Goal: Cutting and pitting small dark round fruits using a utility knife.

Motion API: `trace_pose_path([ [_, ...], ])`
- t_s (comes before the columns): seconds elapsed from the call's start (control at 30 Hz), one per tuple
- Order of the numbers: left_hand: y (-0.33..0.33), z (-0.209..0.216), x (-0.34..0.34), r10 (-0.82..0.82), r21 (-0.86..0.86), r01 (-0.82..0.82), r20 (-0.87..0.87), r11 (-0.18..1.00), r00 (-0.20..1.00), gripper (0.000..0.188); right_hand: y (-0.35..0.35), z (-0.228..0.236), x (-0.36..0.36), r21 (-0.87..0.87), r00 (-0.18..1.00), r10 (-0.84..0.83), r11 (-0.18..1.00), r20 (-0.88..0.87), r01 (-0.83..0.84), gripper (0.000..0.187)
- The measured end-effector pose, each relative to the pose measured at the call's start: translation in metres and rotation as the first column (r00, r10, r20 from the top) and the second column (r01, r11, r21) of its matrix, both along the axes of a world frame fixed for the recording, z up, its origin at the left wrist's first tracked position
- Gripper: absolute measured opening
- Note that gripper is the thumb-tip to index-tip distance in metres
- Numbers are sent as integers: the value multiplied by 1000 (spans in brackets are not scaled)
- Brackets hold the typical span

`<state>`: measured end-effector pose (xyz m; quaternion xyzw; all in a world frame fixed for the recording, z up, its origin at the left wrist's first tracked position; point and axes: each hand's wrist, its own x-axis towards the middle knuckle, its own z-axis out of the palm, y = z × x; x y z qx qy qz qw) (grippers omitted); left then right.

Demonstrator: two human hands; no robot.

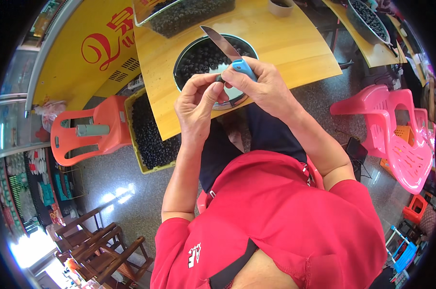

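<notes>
My right hand is closed around the blue handle of a knife, its blade pointing up and to the left. A small dark round piece sits pinched in the fingertips of my left hand, touching the right thumb. What kind of piece it is I cannot make out. Both hands meet over the near side of a round bowl, which holds many small dark round pieces and something white near its front. The bowl stands at the near edge of a wooden table.
Behind the bowl stands a clear bin of dark pieces, with a cup to its right. A yellow crate of them lies on the floor, beside an orange chair. Pink chairs and an oval basin are at right.
</notes>
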<state>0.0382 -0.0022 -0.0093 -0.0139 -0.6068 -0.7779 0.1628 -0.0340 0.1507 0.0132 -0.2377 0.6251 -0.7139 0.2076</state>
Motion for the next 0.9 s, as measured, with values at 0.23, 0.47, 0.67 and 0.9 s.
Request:
trace_pose_path([
  [0.23,-2,-2,-2,-1,51,3,-48,999,999,15,2,-7,2,136,859,-96,973,-502,188,15],
  [0.47,-2,0,-2,14,66,-12,-28,998,1000,15,2,-11,6,104,626,-116,947,-771,303,14],
  [0.67,-4,-3,-3,-10,84,13,-43,996,999,15,3,-10,6,143,573,-97,922,-814,359,13],
  [0.9,-2,-7,-5,-19,66,26,-102,997,995,15,1,-3,6,49,931,-102,991,-351,127,20],
])
